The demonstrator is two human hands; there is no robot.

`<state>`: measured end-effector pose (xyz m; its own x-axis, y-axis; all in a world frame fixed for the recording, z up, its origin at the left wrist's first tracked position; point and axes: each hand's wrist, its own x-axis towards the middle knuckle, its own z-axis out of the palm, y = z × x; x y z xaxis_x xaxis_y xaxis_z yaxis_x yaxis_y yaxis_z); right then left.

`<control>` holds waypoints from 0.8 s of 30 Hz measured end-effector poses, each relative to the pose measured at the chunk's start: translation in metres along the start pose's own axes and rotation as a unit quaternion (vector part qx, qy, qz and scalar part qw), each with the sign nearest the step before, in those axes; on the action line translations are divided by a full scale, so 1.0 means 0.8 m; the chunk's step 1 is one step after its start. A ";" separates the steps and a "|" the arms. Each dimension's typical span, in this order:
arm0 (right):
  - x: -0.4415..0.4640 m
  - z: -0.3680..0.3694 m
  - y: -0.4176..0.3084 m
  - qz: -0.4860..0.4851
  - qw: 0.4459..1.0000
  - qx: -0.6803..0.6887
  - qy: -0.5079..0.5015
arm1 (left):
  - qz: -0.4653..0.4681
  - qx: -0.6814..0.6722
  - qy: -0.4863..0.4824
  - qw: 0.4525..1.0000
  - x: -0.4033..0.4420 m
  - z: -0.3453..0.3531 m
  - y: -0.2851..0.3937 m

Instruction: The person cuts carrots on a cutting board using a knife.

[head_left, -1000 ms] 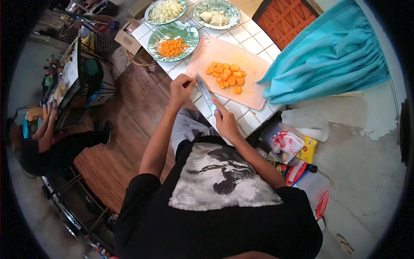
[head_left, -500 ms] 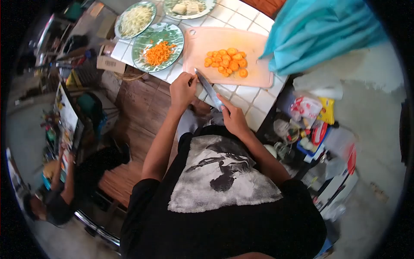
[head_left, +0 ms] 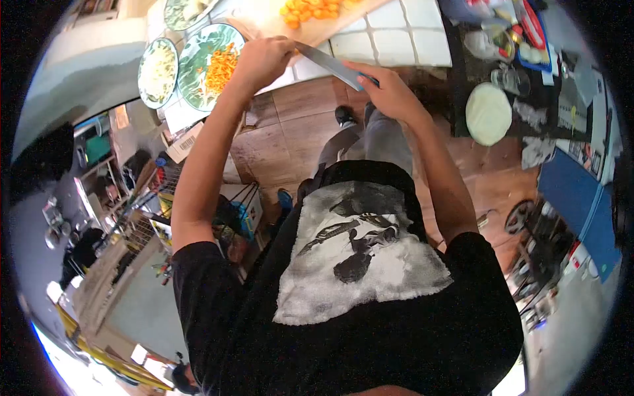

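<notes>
My right hand (head_left: 391, 94) grips the handle of a kitchen knife (head_left: 329, 65), its blade slanting up and left beyond the counter's near edge. My left hand (head_left: 265, 61) is closed by the blade's tip, and whatever its fingers pinch is hidden. Just past the hands lies a pale pink cutting board (head_left: 264, 23), cut off by the top of the view, bearing orange carrot slices (head_left: 309, 11). To the left of my left hand, shredded carrot (head_left: 220, 67) rests on a green-and-white plate (head_left: 190, 69). Beside it, a smaller plate holds pale shreds (head_left: 158, 71).
A third plate (head_left: 188, 14) stands farther back on the white tiled counter (head_left: 389, 45). At right are a round pale disc (head_left: 489, 113), a glass jar (head_left: 510, 80) and a blue tray (head_left: 536, 56). A cardboard box (head_left: 183, 144) sits below the counter's left end.
The view has turned and tipped, so the counter, board and plates sit higher, and the teal cloth is out of sight. The knife stays in my right hand; my left remains closed near its tip.
</notes>
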<state>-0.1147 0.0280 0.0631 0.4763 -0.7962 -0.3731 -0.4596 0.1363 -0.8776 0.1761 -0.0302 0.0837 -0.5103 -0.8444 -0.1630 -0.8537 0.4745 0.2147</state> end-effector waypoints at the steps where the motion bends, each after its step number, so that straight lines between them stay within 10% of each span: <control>1: -0.007 0.013 0.000 -0.013 0.999 -0.009 0.028 | 0.006 -0.025 0.024 0.999 -0.001 0.003 -0.001; 11: -0.036 0.147 -0.007 -0.048 0.963 0.120 0.237 | -0.033 -0.131 0.069 0.988 -0.005 0.020 -0.007; 14: -0.041 0.164 -0.019 0.078 0.966 0.178 0.170 | -0.037 -0.136 0.057 0.988 -0.006 0.019 -0.012; 24: -0.004 0.195 -0.005 -0.087 0.929 0.169 0.316 | -0.091 -0.134 0.064 0.985 -0.010 0.022 0.000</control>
<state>0.0027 0.1220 0.0211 -0.0633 -0.9963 -0.0588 -0.1043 0.0652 -0.9924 0.1783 -0.0189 0.0678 -0.3201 -0.9417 -0.1038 -0.8629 0.2447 0.4421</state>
